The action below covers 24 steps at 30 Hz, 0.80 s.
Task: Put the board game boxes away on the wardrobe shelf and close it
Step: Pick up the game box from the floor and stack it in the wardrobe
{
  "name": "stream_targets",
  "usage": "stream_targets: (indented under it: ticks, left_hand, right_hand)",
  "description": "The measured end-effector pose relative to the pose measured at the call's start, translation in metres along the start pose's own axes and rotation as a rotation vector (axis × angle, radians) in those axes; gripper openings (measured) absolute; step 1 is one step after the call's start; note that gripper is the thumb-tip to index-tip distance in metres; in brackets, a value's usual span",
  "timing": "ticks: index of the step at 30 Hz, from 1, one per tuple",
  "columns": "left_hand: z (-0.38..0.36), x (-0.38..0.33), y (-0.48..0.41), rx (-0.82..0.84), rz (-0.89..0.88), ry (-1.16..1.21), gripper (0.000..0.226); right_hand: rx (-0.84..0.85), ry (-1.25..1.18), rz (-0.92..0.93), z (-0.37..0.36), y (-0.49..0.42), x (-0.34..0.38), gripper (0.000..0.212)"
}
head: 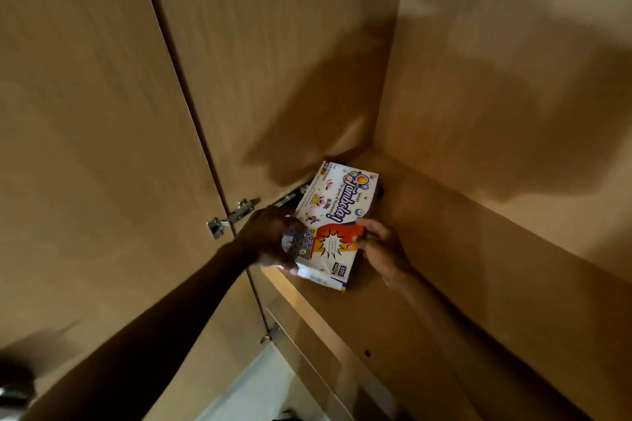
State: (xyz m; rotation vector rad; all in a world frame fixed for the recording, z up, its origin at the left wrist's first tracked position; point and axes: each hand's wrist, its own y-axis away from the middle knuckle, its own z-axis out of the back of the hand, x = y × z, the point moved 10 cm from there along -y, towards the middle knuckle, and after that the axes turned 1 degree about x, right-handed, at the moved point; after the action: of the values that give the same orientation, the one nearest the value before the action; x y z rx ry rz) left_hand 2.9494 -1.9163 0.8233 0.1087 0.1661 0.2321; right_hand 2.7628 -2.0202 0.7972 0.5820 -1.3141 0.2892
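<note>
— What do the hands grip?
— Both clasp the box (328,232): left hand (273,239) wrapped round its near left corner, right hand (379,246) pinching its right edge.
— Where does the box lie?
— Between the hands, flat on the wardrobe shelf (444,249), its far end toward the back corner, beside the open door (85,147) and hinge (229,219).

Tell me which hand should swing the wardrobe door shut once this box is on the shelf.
Left, probably. The left hand is beside the hinged door; the right hand is across the game box, deeper inside.
</note>
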Motion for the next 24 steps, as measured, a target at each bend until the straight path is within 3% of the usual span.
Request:
stream_targets:
  ticks: [4,8,13,18,24]
  left_hand:
    - [0.008,0.026,0.021,-0.323,0.219,0.090,0.032]
    - [-0.005,0.035,0.033,-0.355,0.343,0.242,0.062]
    - [-0.028,0.032,0.032,-0.122,0.323,0.333,0.097]
    - [-0.028,0.039,0.018,-0.047,0.372,0.425,0.101]
    - [-0.023,0.043,0.012,-0.080,0.354,0.488,0.096]
  right_hand:
    - [0.131,0.124,0.111,-0.022,0.003,-0.001,0.035]
    - [0.280,0.393,0.254,-0.050,0.017,0.004,0.045]
    - [0.436,0.596,0.256,-0.081,0.022,-0.008,0.066]
    - [0.469,0.663,0.194,-0.100,0.015,-0.013,0.080]
    - [0.470,0.687,0.194,-0.105,0.011,-0.014,0.085]
